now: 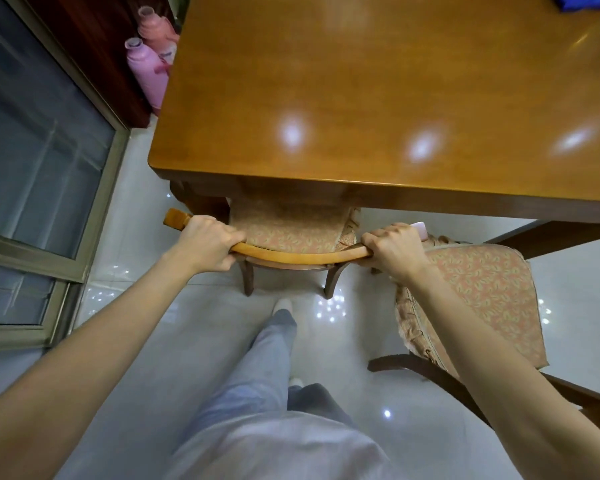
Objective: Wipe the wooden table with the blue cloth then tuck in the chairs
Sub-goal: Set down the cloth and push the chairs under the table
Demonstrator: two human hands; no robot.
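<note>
A glossy wooden table [378, 98] stands over pale tiles, the blue cloth [581, 1] at its far right corner. Left hand [207, 242] and right hand [397, 249] grip the top rail of a chair [291, 256] partly under the table's near edge; tucking in seems underway. A second chair [482, 292] waits right, likely next.

Honey-brown table [378, 98], blue cloth [581, 1] upper right, pink leaf-patterned seat cushions [489, 282], pink bottles [146, 69] upper left.

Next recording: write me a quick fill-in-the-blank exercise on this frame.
1. The left hand and right hand both grip the back rail of a ____.
2. Its seat sits partly under the wooden ____.
3. The cloth lying at the far right is ____.
Missing: chair; table; blue.
</note>
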